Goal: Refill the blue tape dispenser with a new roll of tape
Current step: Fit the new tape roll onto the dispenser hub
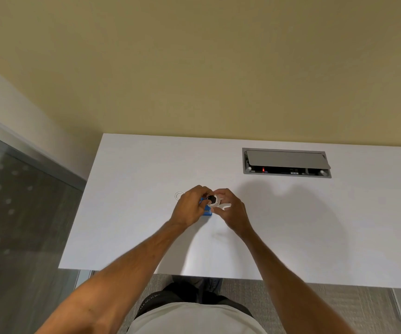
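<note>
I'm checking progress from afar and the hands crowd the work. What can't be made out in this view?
Head view only:
- Dispenser: mostly hidden by the left hand; only a blue corner shows.
- Tape roll: too small to tell if it is seated on the black hub.
- Right hand: its fingers hide the white piece's far end.
- Faint ring on the table: too faint to identify.

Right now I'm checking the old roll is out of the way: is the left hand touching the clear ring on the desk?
Cannot tell. In the head view the left hand overlaps the clear ring's right edge, hiding any contact or gap.
</note>
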`<state>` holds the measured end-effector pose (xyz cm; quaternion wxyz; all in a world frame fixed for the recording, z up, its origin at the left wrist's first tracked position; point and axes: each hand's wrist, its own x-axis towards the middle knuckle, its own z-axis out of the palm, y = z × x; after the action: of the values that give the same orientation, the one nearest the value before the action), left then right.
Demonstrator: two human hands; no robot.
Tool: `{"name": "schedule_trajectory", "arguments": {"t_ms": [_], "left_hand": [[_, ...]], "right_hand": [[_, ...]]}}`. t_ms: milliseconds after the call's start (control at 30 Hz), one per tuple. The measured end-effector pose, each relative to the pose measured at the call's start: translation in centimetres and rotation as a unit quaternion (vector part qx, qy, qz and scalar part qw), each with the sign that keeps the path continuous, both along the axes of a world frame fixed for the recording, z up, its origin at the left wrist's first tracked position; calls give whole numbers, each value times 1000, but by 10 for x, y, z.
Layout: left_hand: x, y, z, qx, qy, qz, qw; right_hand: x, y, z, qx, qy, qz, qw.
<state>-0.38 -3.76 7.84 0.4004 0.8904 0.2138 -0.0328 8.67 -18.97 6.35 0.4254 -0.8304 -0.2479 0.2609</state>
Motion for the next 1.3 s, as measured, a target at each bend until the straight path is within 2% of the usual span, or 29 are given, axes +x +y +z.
{"name": "schedule_trajectory", "arguments": {"t_ms": [300, 800, 1300], "left_hand": [[7, -1, 3, 44, 40, -23, 998], [13, -6, -8, -26, 42, 75, 996], [22, -5, -20, -70, 39, 82, 993]], "right_hand": [[1, 1, 0, 3, -5, 2, 1000], [7, 4, -6, -8, 10, 8, 1000], [26, 5, -12, -49, -17, 57, 997]]}}
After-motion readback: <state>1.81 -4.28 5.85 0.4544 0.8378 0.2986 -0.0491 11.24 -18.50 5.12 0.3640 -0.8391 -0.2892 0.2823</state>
